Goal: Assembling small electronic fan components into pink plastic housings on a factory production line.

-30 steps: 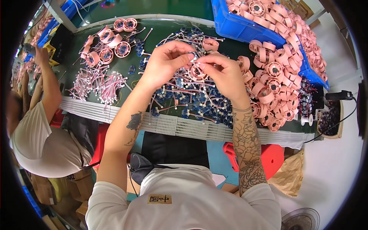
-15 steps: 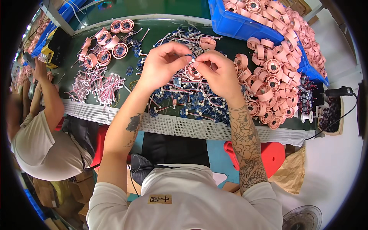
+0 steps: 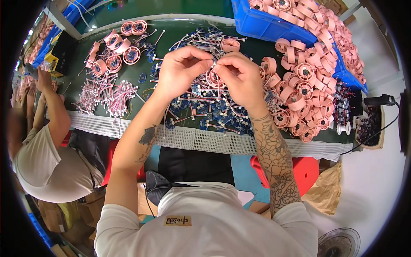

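My left hand (image 3: 180, 70) and my right hand (image 3: 240, 79) meet fingertip to fingertip over the bench, both pinched. Between them is a small circuit board, mostly covered by the left fingers, and the white plug of a thin cable (image 3: 214, 63) at the right fingertips. Whether the plug sits in the board cannot be seen. Just below the fingers lies a pink ring-shaped housing (image 3: 212, 79), partly hidden. Under and around my hands spreads a heap of blue circuit boards (image 3: 231, 116) with white-and-red cables. Another pink housing (image 3: 230, 45) rests behind my hands.
Pink housings (image 3: 295, 92) pile up on the right, beside a full blue crate (image 3: 274, 30). Cable bundles (image 3: 122, 98) and more pink housings (image 3: 113, 63) lie left. White perforated edging (image 3: 214, 142) runs along the bench front. A co-worker's arm (image 3: 55, 103) is at far left.
My hands stay pinched together in nearly the same place, with the fingertips slightly shifted and closer around the small parts. The whole view has moved slightly.
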Demonstrator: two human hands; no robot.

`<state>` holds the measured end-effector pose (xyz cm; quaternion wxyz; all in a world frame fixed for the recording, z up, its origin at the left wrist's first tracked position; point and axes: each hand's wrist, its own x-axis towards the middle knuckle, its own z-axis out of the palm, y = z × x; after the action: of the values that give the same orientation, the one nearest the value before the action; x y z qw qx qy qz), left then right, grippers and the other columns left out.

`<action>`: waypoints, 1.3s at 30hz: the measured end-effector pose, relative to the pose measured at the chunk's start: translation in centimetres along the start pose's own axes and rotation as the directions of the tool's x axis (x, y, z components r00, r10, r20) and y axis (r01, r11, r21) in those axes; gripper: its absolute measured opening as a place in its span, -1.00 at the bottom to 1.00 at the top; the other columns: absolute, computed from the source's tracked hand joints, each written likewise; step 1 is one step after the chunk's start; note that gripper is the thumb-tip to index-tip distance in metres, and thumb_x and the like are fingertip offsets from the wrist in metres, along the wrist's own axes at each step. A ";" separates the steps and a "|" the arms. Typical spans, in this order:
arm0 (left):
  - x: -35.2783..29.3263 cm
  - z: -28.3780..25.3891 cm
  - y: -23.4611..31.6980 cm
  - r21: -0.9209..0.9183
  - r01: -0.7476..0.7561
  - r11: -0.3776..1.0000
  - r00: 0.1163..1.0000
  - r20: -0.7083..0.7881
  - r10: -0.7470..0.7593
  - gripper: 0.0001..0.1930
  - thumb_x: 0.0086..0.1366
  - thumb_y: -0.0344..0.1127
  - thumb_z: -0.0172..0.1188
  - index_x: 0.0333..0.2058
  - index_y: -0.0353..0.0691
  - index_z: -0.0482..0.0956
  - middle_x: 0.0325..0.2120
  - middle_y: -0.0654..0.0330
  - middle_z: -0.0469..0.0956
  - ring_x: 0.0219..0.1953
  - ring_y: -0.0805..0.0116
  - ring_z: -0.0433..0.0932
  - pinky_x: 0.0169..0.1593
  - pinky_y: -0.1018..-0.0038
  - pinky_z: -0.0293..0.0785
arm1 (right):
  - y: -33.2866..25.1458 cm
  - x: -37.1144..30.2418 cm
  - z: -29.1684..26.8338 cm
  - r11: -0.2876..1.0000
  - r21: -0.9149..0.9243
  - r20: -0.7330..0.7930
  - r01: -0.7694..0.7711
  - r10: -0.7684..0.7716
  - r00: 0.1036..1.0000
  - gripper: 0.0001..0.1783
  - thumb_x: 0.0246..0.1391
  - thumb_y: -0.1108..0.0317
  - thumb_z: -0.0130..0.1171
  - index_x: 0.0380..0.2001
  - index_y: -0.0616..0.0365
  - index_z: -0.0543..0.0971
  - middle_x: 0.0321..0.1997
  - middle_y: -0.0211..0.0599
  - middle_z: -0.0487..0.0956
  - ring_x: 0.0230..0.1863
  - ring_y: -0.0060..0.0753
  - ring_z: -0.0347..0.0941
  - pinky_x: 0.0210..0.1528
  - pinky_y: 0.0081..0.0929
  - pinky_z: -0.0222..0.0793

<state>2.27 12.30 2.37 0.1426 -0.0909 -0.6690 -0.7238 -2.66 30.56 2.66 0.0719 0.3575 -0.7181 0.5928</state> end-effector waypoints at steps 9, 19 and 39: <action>0.3 -0.3 0.1 0.219 -0.066 0.973 0.998 0.017 0.063 -0.70 0.23 -0.59 0.31 -0.05 -0.32 0.62 -0.06 0.13 0.61 -0.06 0.43 0.58 0.01 0.50 0.52 | 0.6 0.5 0.1 0.996 0.050 0.004 -0.073 0.073 0.997 -0.89 0.06 0.47 0.31 -0.37 0.28 0.60 -0.43 -0.38 0.52 -0.47 -0.59 0.42 -0.42 -0.56 0.33; -0.2 0.1 2.0 0.634 -0.199 0.748 0.941 0.337 -0.036 -0.20 -0.12 -0.19 0.63 0.09 -0.35 0.45 0.02 -0.02 0.51 0.09 0.06 0.51 0.12 0.31 0.44 | 0.0 0.4 -1.3 0.865 0.406 0.098 -0.295 0.279 0.955 -0.83 0.21 0.44 0.25 -0.18 0.31 0.58 -0.32 -0.46 0.58 -0.34 -0.71 0.48 -0.31 -0.72 0.39; 0.1 0.5 1.6 0.605 -0.340 0.720 0.940 0.219 0.260 -0.24 -0.21 -0.31 0.63 0.05 -0.20 0.52 -0.04 0.11 0.59 -0.01 0.10 0.60 0.06 0.31 0.54 | -2.3 0.3 -1.2 0.835 0.409 0.081 -0.369 0.370 0.926 -0.82 0.23 0.39 0.26 -0.22 0.31 0.57 -0.38 -0.41 0.63 -0.38 -0.69 0.51 -0.35 -0.71 0.37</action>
<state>2.70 12.64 3.94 0.2405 -0.1872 -0.8570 -0.4155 -1.86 31.44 4.98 -0.1212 0.2189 -0.6302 0.7350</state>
